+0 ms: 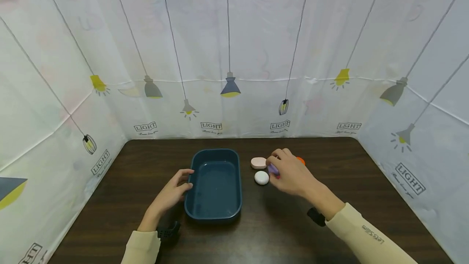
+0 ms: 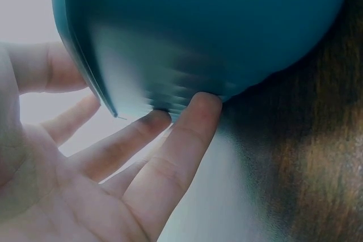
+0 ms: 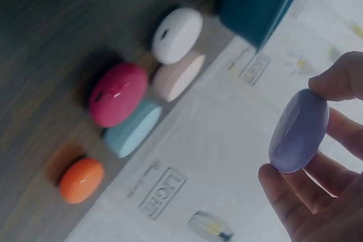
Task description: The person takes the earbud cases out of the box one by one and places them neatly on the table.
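Note:
My right hand [image 1: 291, 173] pinches a smooth purple oval case [image 3: 299, 131] between thumb and fingertips, raised off the table in the right wrist view. Below it sit a glossy red oval case [image 3: 118, 94] and a light blue one [image 3: 133, 128], both mostly hidden by the hand in the head view. White [image 1: 261, 177] and pale pink [image 1: 258, 163] cases lie just left of that hand, and an orange one [image 1: 301, 161] shows behind it. My left hand [image 1: 174, 190] rests its fingertips against the left side of a dark teal bin [image 1: 240, 190], fingers loosely extended.
The bin stands on a dark brown wooden table [image 1: 271, 235], its bare floor visible. A white curtain [image 1: 256, 31] printed with lamps borders the table's back and sides. Black straps [image 1: 316, 216] circle both wrists.

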`<state>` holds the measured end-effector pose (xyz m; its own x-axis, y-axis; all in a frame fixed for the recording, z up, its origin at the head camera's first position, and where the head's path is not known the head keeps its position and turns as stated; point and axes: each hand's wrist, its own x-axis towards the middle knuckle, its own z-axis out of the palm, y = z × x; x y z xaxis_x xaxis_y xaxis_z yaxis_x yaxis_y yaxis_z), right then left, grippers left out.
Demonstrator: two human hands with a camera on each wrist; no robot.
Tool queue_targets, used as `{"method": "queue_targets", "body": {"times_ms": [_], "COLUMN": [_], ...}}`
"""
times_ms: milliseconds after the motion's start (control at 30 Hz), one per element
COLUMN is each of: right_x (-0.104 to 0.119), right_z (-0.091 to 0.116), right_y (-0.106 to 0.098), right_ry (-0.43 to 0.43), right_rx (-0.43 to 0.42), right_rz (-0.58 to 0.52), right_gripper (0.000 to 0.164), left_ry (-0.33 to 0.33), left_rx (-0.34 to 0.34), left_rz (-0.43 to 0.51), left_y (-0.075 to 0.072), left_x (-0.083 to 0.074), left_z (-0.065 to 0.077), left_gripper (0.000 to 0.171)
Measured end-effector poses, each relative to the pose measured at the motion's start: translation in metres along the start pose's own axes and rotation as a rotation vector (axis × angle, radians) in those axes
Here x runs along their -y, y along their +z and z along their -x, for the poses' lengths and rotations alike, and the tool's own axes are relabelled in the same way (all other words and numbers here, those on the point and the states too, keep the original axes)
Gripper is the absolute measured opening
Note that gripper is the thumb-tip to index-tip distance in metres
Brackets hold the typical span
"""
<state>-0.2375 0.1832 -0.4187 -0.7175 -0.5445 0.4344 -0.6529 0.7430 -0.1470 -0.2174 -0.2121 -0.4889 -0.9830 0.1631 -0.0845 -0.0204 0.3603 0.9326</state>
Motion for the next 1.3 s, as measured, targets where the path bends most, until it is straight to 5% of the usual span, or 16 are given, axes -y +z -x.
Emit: {"method": "queue_targets", "body": {"times_ms": [600,1300], "right_x": [-0.065,-0.093], "right_z": [0.022,0.045], "right_y": [0.016,0.038], "right_ry": [0.218,0.374], "right_rx": [0.077,0.265], "right_rz": [0.065,0.032], "right_gripper": [0.028,0.025], "left_ry": [-0.008,0.002], "left_rx": [-0.009,-0.005], "left_rz": [-0.005,0.005], "left_y": [0.000,0.000], "left_x": [0.002,0.003], "left_z": [-0.004,-0.001], "left_gripper": [0.044,0.044]}}
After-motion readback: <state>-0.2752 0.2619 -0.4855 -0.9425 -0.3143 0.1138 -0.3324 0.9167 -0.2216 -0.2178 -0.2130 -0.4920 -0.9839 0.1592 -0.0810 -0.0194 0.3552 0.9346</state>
